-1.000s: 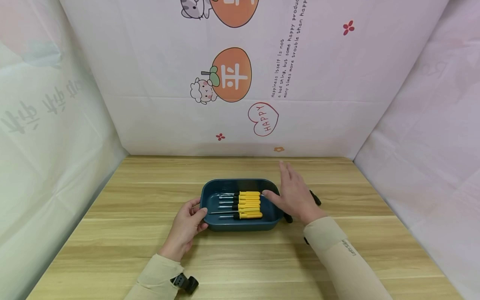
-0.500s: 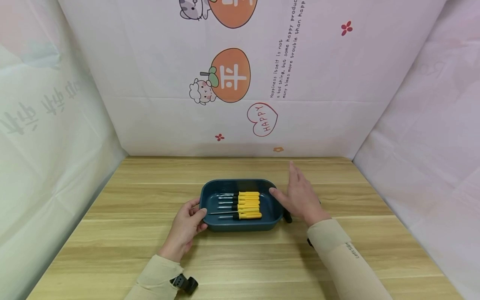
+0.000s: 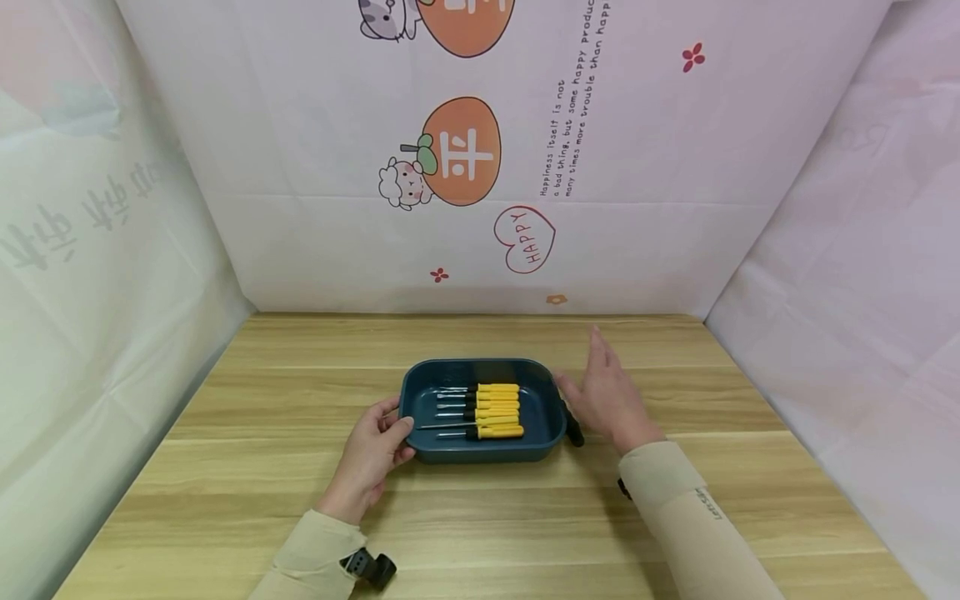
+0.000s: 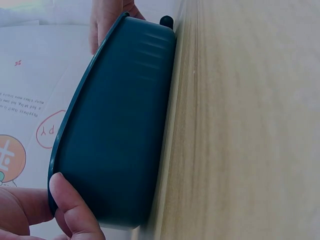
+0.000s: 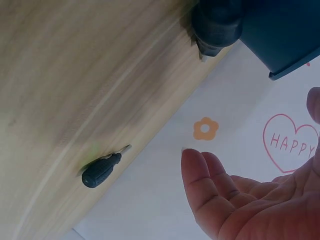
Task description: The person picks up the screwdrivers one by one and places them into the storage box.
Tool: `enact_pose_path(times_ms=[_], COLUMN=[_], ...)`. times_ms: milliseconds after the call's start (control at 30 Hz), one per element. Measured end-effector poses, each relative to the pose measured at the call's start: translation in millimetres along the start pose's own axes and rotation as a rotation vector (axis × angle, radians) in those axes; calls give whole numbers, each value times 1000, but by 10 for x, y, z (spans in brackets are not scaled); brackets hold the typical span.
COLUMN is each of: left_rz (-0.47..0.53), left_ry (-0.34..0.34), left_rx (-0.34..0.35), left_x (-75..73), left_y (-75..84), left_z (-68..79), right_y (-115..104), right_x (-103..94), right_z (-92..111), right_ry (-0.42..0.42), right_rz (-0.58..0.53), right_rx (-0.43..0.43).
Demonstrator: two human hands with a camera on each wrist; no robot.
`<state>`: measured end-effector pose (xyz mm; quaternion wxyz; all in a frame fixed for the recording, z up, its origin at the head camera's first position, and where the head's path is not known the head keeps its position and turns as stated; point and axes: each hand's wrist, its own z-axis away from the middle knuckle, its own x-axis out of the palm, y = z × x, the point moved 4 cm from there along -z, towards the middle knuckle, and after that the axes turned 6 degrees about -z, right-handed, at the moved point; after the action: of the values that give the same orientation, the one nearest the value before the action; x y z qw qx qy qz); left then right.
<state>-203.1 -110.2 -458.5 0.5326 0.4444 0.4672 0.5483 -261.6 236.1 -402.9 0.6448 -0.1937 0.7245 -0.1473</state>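
A dark blue tray (image 3: 480, 456) rests on the table, holding several screwdrivers (image 3: 498, 408) with yellow-and-black handles, laid side by side. My left hand (image 3: 372, 446) holds the tray's left end; the left wrist view shows its thumb (image 4: 72, 202) against the outer wall, under the rim. Beside the tray's right end is my right hand (image 3: 609, 398), fingers extended and nothing in it. Its thumb is near the rim; whether they touch I cannot tell. A black-handled screwdriver (image 3: 573, 429) lies close to the tray's right end. Another black screwdriver (image 5: 102, 170) shows in the right wrist view.
The wooden table (image 3: 300, 400) stretches around the tray. Printed white sheeting (image 3: 337, 250) stands behind it and on both sides. Black devices (image 3: 369, 568) are strapped at the wrists.
My right hand has moved right, its thumb shifting from over the tray to its right edge. It now hides the farther black screwdriver in the head view. Left hand and tray stay put.
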Motion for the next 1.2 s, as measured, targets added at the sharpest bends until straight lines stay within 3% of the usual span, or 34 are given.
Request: enact_pose_path(times_ms=[467, 1200], left_rz=[-1, 8], left_ry=[3, -4], left_rx=[-6, 3], left_x=[4, 1], left_y=[-13, 8], left_z=[-9, 13], right_y=[88, 73], right_x=[66, 179], right_z=[39, 61], right_ry=[-91, -153], right_rz=[-4, 74], right_rx=[70, 114])
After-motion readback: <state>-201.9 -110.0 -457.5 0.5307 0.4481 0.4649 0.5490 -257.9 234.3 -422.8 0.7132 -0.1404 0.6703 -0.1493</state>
